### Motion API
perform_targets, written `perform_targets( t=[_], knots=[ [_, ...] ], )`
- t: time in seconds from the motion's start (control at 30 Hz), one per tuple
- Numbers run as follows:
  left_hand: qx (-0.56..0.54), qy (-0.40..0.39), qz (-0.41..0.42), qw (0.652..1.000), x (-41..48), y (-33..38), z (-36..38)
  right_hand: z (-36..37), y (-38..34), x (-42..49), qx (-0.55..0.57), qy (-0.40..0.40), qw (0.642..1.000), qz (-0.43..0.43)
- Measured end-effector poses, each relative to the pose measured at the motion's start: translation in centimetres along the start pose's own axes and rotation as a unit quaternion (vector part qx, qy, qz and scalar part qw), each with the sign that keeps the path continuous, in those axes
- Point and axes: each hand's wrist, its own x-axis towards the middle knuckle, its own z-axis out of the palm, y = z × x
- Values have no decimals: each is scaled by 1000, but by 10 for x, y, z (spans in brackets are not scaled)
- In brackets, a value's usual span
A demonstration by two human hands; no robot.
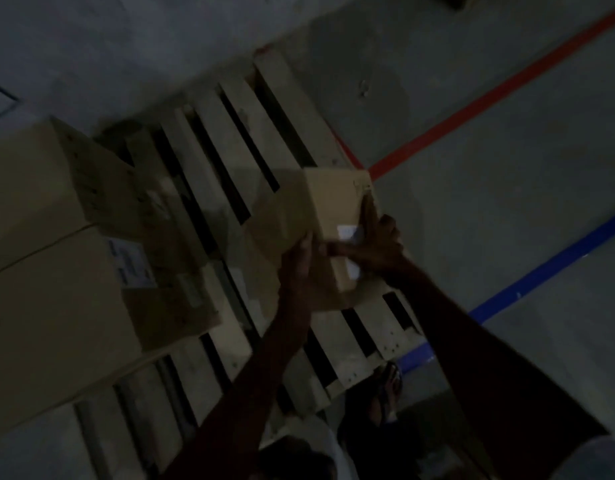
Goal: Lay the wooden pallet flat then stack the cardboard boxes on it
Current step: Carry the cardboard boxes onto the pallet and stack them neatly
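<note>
Clamping a small cardboard box [320,206] between them, two hands hold it over the right edge of the wooden pallet [230,140], which lies flat on the floor. The right hand [380,245] presses the box's side with straight fingers and a spread thumb. The left hand [299,263] lies against the near side, its fingers too blurred to judge. Large cardboard boxes [46,292] sit along the pallet's left edge. A red line [489,98] and a blue line [541,271] cross the floor beyond the right edge.
</note>
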Motion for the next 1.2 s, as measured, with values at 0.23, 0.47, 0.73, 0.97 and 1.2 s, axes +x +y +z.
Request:
perform_targets(
  t=[0.23,0.47,0.73,0.97,1.2],
  knots=[
    [175,106,-94,974,98,-70,-33,-38,71,31,56,-4,997,-45],
    [109,84,-32,990,107,-80,-26,-29,105,37,118,49,991,-49],
    [168,204,-42,964,77,-61,-86,24,58,37,149,10,986,-81],
    [231,272,-24,934,63,-43,-157,98,-5,60,137,0,977,-164],
    [166,210,-22,963,77,-70,-175,136,-3,89,88,16,987,-131]
  ],
)
